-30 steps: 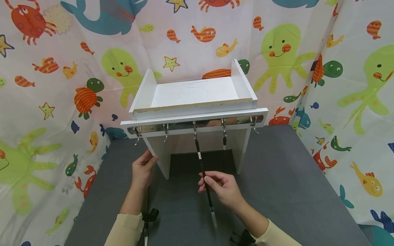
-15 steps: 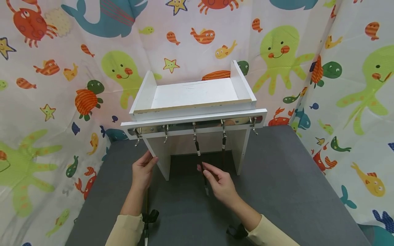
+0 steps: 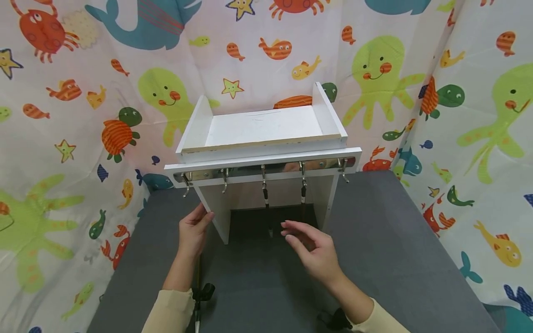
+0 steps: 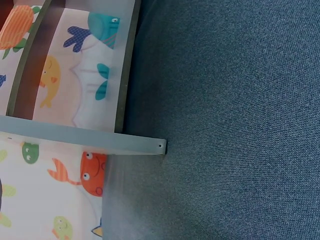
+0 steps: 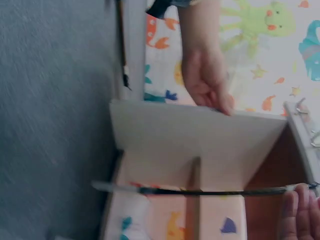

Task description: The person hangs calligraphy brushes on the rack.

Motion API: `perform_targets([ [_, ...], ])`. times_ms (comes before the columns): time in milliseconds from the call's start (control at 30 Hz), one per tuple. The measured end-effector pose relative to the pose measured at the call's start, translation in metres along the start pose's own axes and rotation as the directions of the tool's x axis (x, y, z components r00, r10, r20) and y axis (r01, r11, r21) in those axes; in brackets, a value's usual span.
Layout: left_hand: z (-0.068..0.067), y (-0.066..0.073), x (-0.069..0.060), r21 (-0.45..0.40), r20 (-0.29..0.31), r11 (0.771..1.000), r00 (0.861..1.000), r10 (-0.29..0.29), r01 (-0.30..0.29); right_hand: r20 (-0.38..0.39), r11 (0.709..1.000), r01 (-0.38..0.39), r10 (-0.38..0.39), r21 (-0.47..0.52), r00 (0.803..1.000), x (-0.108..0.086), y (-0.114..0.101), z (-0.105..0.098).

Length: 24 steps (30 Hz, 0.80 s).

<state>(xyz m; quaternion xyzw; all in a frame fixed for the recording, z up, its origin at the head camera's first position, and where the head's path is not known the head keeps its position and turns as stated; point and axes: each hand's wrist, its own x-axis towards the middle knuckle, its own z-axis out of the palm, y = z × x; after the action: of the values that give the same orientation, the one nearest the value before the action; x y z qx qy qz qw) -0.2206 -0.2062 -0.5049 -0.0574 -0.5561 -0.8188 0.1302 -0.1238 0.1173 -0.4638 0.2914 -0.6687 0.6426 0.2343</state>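
Note:
My left hand (image 3: 195,233) pinches the front edge of the left side panel of a white rack (image 3: 262,155); the right wrist view shows this left hand (image 5: 206,80) at the panel (image 5: 165,125) too. A dark brush (image 3: 266,196) hangs from the middle hook, its pale tip low under the rack. Just right of it, my right hand (image 3: 314,252) is held with loosely bent fingers and holds nothing. In the right wrist view, fingers (image 5: 301,212) of the right hand show near the upper end of the hanging brush (image 5: 215,192). Another brush (image 3: 303,192) hangs from the hook to the right.
Metal hooks (image 3: 225,178) line the rack's front. A further brush (image 3: 197,317) lies by the left forearm on the grey surface (image 3: 391,259). A patterned curtain (image 3: 258,64) stands behind. In the left wrist view, the rack (image 4: 100,139) stands at the left.
My right hand has let go of the middle brush and moved a little right. The brush has swung back beneath the rack. The left hand has stayed on the panel.

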Motion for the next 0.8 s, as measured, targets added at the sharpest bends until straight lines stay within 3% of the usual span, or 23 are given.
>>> perform_targets([
  [100, 0.001, 0.000, 0.001, 0.000, 0.001, 1.000, 1.000, 0.006, -0.006, -0.066, 0.995, 0.096, -0.096, -0.009, 0.993, 0.006, -0.009, -0.014],
  [200, 0.000, 0.000, 0.002, 0.001, 0.011, 1.000, 1.000, 0.021, -0.021, -0.186, 0.990, 0.122, -0.133, -0.071, 0.973, 0.011, -0.010, -0.031],
  [333, -0.001, -0.002, 0.003, -0.003, 0.023, 0.999, 0.999, 0.035, -0.034, -0.371, 0.990, 0.065, -0.106, -0.122, 0.923, 0.017, -0.006, -0.052],
  [433, -0.001, -0.002, 0.003, -0.005, 0.020, 0.999, 0.999, 0.032, -0.032, -0.462, 0.994, -0.034, -0.018, -0.104, 0.887, 0.023, -0.009, -0.064],
  [567, 0.000, -0.001, 0.002, 0.005, 0.001, 1.000, 1.000, 0.010, -0.010, -0.495, 0.973, -0.191, 0.105, -0.128, 0.863, 0.029, -0.009, -0.075],
  [800, 0.000, -0.002, 0.000, 0.002, 0.011, 1.000, 1.000, 0.013, -0.013, -0.425, 0.934, -0.347, 0.281, -0.087, 0.860, 0.029, 0.031, -0.091],
])
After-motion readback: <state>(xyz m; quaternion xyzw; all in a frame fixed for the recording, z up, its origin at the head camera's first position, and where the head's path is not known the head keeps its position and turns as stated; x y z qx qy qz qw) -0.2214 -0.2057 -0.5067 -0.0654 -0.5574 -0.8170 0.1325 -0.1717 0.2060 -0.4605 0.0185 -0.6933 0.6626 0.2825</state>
